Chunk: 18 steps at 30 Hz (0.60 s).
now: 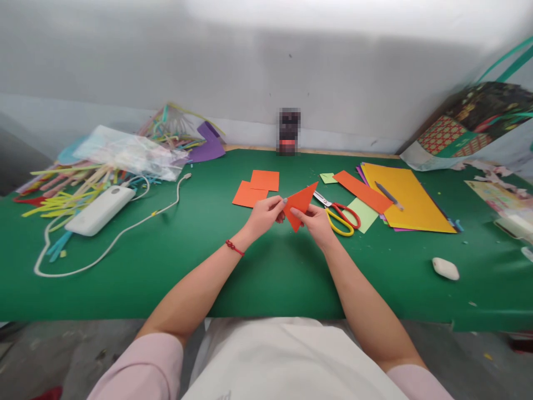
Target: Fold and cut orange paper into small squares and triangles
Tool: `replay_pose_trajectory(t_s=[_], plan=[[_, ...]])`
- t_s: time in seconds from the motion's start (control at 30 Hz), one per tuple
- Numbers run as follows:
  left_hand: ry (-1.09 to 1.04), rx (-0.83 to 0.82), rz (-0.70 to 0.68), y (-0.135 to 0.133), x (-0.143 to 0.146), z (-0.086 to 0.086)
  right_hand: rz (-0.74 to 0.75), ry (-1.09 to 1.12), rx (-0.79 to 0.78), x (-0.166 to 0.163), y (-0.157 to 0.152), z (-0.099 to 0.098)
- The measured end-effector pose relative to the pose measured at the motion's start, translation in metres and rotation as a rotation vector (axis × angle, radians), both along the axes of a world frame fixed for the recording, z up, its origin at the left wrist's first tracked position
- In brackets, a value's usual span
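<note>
A folded orange paper triangle (300, 201) is held up above the green table, one corner pointing up and to the right. My left hand (267, 213) pinches its left corner between thumb and fingers. On its lower right side, my right hand (315, 221) grips it with the thumb on top. Two orange paper squares (265, 180) lie overlapping behind my left hand. Just right of my right hand rest scissors (342, 218) with red and yellow handles, partly over a light green paper (363, 214). An orange paper strip (361, 191) lies behind them.
Yellow sheets (410, 197) with a grey pen (388, 195) lie to the right, near a white case (445, 269). On the left are a white power bank (100, 211), its cable (120, 229) and a pile of pipe cleaners (54, 191). A patterned bag (449, 136) stands back right.
</note>
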<state>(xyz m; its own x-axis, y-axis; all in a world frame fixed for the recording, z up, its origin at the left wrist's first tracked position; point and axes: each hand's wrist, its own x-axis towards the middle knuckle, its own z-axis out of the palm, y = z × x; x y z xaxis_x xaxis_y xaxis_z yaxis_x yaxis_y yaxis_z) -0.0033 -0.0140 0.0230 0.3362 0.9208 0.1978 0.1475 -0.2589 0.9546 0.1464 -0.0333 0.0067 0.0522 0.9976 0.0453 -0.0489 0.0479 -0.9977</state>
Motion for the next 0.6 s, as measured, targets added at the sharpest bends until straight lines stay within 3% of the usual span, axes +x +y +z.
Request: replay_pose_trajectory(t_s=[0.27, 0.6], plan=[[0.081, 0.130, 0.046, -0.0022, -0.0013, -0.0005, 0.021, 0.006, -0.034, 0.0005, -0.0009, 0.0036], [-0.043, -0.050, -0.097, -0.0017, 0.0018, -0.0017, 0.035, 0.082, -0.061, 0.0004, -0.0020, 0.0039]])
